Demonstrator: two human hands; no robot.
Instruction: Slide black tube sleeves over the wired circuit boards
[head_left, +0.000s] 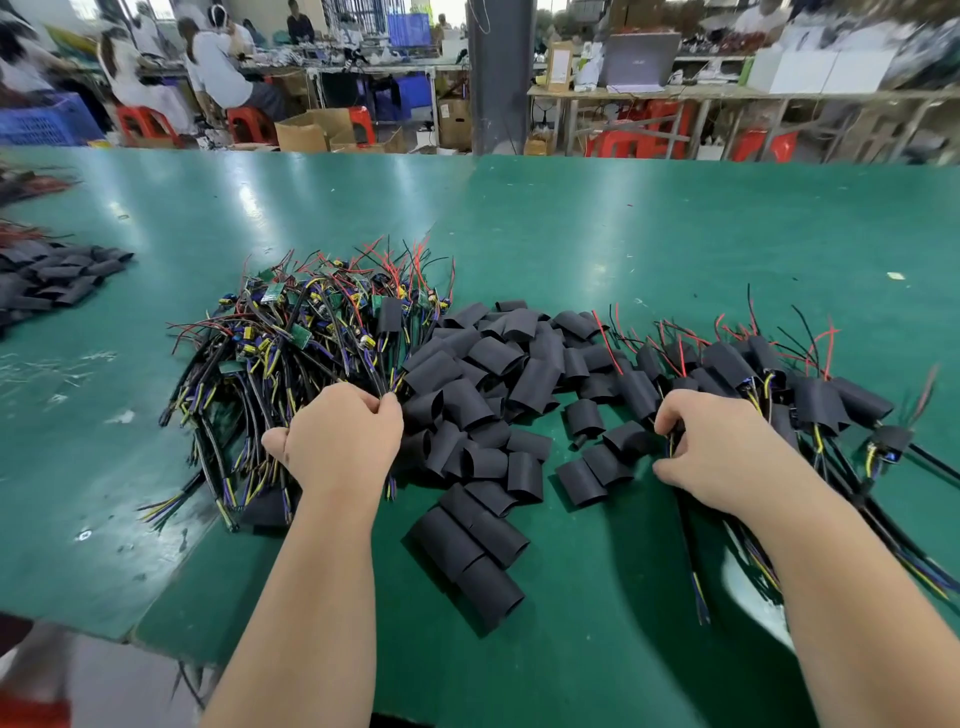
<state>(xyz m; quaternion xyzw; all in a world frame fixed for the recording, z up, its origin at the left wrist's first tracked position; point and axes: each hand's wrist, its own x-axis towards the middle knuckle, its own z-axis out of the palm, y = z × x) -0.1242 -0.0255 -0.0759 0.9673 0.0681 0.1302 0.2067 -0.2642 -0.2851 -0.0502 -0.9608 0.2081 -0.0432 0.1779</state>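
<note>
A tangled heap of wired circuit boards (311, 332) with green boards and red, black, yellow and blue leads lies left of centre. My left hand (340, 441) pinches a bundle of its wires at the heap's right edge. Loose black tube sleeves (493, 374) are piled in the middle, with several more (467, 551) nearer me. On the right lie sleeved boards (769, 374) with wires sticking out. My right hand (727, 447) curls its fingers round the wires of one sleeved piece at that pile's left edge.
The green table (675, 234) stretches far ahead; its front edge steps in at lower left. Another pile of black sleeves (52, 280) sits at the far left. Beyond the table are people on red stools, boxes and a grey pillar (498, 78).
</note>
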